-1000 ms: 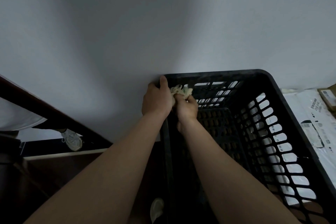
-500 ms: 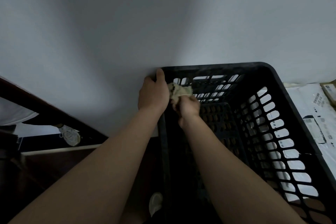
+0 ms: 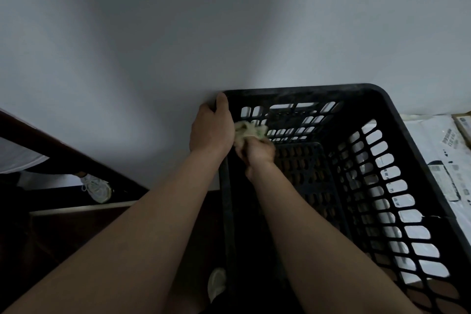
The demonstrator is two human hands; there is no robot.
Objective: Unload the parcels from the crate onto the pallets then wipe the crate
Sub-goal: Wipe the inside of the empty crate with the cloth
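Right hand (image 3: 258, 151) grips a cloth (image 3: 251, 131), apparently against the crate (image 3: 305, 91) wall.

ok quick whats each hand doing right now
Left hand: grips the crate rim.
Right hand: holds a cloth against the crate's inner wall.

At centre frame, the left hand (image 3: 211, 130) grips the far left corner of the black crate's (image 3: 377, 99) rim. Just right of it, inside the crate, the right hand (image 3: 257, 153) clutches a crumpled pale cloth (image 3: 249, 131). White labelled parcels (image 3: 443, 160) lie at the right edge.
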